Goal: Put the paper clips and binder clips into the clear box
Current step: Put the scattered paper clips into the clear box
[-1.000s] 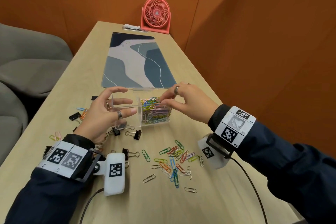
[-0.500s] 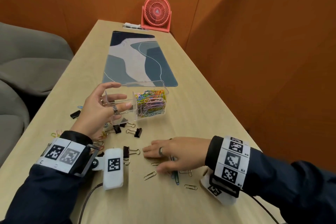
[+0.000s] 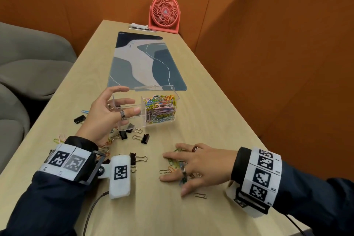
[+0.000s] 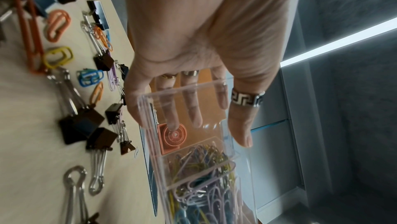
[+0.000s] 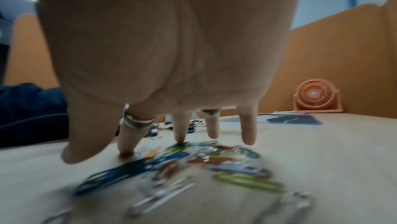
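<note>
My left hand (image 3: 107, 115) grips the clear box (image 3: 147, 109) by its left end, thumb on the near wall and fingers over the far side, holding it tilted above the surface (image 3: 201, 117). Its right compartment is packed with colored paper clips (image 3: 161, 108). My right hand (image 3: 201, 165) lies flat with fingers spread and straight, fingertips (image 5: 180, 138) pressing on a loose pile of paper clips (image 5: 214, 161) near me. Black binder clips (image 3: 144, 138) lie scattered just below the box, more by my left wrist. A mat (image 3: 145, 63) and a pink fan (image 3: 165, 13) sit at the far end
</note>
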### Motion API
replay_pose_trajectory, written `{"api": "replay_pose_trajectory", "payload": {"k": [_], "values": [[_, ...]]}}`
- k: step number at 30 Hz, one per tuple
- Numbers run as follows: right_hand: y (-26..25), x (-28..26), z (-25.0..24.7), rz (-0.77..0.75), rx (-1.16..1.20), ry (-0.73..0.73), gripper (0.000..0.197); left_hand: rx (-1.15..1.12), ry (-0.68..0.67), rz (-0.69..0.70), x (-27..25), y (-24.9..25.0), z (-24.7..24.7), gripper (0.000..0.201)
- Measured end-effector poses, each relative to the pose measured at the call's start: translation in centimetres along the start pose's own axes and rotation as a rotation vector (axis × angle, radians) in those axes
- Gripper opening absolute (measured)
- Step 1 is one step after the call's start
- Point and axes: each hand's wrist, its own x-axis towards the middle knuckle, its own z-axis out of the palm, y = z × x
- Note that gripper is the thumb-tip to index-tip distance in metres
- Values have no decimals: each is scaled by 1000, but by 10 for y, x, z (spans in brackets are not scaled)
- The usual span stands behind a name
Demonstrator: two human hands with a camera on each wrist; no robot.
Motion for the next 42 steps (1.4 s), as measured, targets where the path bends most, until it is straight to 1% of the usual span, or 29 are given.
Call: {"api": "replay_pose_trajectory", "payload": {"k": [2,4,7,11,13,16,18,21,24,27,29,31,33,36,40,42], "values": [[11,-8,-2,63,55,11,44,-2,-2,2,0,0,1,54],[20,-14,-5,94,154,68,43,-1,-7,2,-1,1,1,54],[22,-13,-4,76,228,113,51,2,-16,0,-1,1,3,53],[10,-2,6,20,139,66,53,-1,-10,-5,-1,0,3,53],[11,-2,7,28,107,82,50,2,-6,-7,-1,0,2,53],[16,-6,4,59,148,127,46,6,-2,-8,-1,0,2,54],[15,-7,3,44,152,153,45,11,-2,-10,-1,0,3,54],[9,-4,6,14,125,140,42,22,-4,-15,-1,-1,2,53],[15,-8,6,32,193,134,38,26,-8,-17,-1,-1,2,53],[25,-14,2,62,349,253,35,25,-9,-17,-1,-1,2,53],[29,-15,2,98,427,317,41,25,-17,-16,-1,-1,3,53],[31,-10,4,112,401,310,48,26,-18,-16,-1,-1,2,53],[31,-5,5,103,340,263,51,25,-17,-14,-1,-1,2,53],[30,-3,6,79,319,256,47,28,-12,-9,0,-2,2,53],[32,-12,3,65,378,275,37,31,-5,-5,1,-3,1,52],[33,-14,2,86,402,316,39,35,-8,-6,1,-4,1,52]]}}
